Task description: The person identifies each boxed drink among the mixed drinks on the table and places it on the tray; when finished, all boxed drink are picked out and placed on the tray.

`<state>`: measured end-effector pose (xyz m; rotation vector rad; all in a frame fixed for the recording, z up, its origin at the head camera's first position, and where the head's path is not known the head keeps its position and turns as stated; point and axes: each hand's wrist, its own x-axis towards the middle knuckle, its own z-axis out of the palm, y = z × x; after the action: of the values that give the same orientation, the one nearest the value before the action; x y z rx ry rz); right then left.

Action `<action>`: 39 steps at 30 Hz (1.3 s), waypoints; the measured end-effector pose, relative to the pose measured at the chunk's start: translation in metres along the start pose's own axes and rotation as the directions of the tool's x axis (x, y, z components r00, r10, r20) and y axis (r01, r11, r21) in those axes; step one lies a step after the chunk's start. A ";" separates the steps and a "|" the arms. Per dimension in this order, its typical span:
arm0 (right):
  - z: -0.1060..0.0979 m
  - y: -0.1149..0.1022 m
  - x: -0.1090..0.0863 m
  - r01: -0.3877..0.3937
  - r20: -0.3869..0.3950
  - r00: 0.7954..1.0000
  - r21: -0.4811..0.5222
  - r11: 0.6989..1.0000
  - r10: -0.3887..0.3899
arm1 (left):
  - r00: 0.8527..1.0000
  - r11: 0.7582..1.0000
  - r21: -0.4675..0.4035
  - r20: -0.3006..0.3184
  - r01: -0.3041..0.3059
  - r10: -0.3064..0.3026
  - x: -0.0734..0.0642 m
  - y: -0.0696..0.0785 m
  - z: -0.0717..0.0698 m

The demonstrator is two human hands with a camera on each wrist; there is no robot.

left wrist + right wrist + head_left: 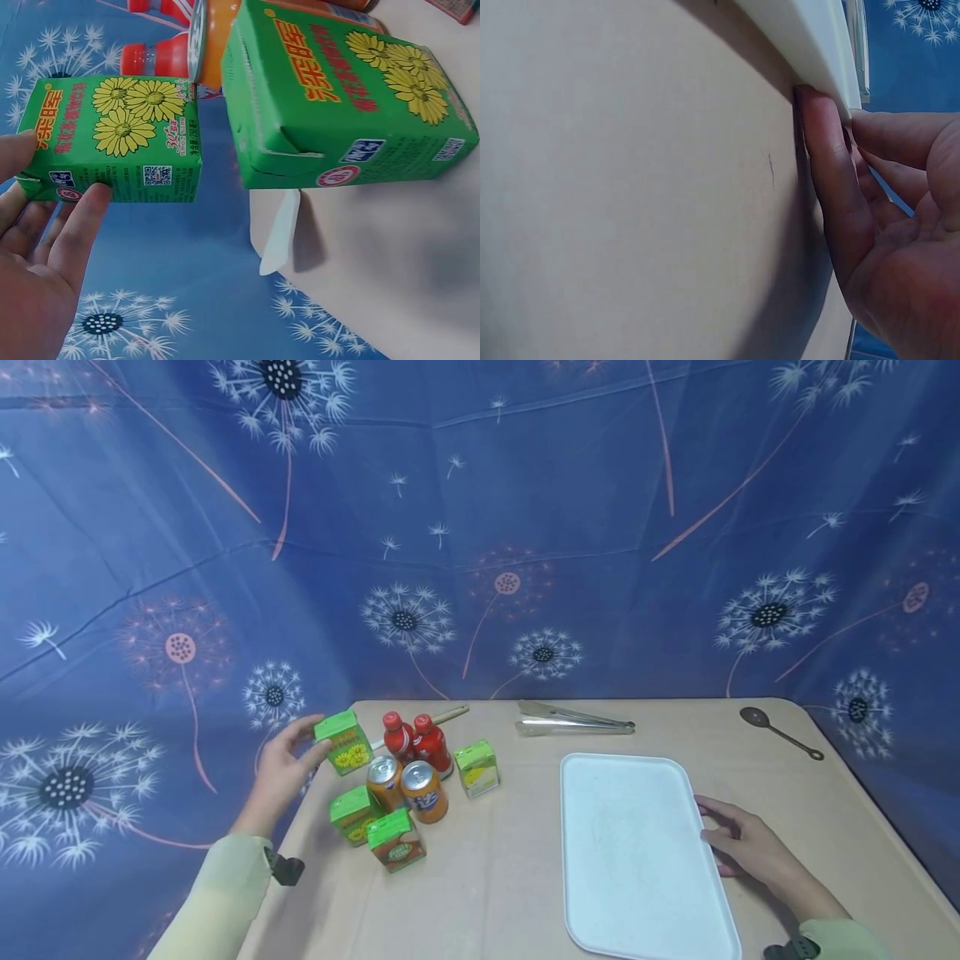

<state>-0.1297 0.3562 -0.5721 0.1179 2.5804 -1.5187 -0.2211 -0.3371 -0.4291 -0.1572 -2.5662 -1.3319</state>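
At the far left of the table, my left hand point(281, 768) grips a green drink carton point(345, 745) printed with yellow flowers. In the left wrist view this carton point(146, 112) sits between thumb and fingers, beside a second flowered carton point(322, 97). On the right, my right hand point(757, 852) pinches the long right edge of a pale rectangular tray point(637, 843). The right wrist view has the thumb and fingers at the tray rim point(810, 45), with fingertips tucked beneath it.
Near my left hand stand two orange cans point(425, 793), two red-capped bottles point(431, 747) and more green cartons point(396, 843), one carton point(477, 768) to their right. Behind lie a wooden-handled utensil point(452, 713), metal tongs point(573, 720) and a dark slotted spoon point(780, 731). A blue curtain hangs behind the table.
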 end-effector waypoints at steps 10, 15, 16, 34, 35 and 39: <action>0.001 0.001 0.002 -0.011 -0.010 1.000 0.008 1.000 0.011 | 0.999 0.999 0.034 0.001 -0.042 0.042 0.004 0.008 -0.001; 0.000 0.002 0.004 -0.016 -0.005 1.000 0.012 1.000 0.017 | 0.997 0.997 0.031 0.030 -0.065 0.064 0.005 0.013 0.001; 0.000 0.003 0.004 -0.019 -0.002 1.000 0.017 1.000 0.019 | 0.997 0.997 0.026 0.037 -0.068 0.067 0.006 0.014 0.002; 0.000 0.001 0.002 -0.037 -0.005 0.999 0.031 0.999 0.037 | 0.979 0.994 -0.085 0.183 -0.074 0.088 0.007 0.047 0.027; 0.001 0.001 0.002 -0.036 -0.005 0.999 0.031 0.999 0.036 | 0.977 0.993 -0.100 0.193 -0.067 0.086 0.007 0.048 0.028; 0.001 0.001 0.002 -0.033 -0.008 0.999 0.033 0.999 0.034 | 0.973 0.988 -0.143 0.215 -0.051 0.081 0.007 0.051 0.036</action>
<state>-0.1311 0.3562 -0.5740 0.1711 2.5473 -1.5530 -0.2230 -0.2786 -0.4067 -0.4354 -2.6177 -1.5437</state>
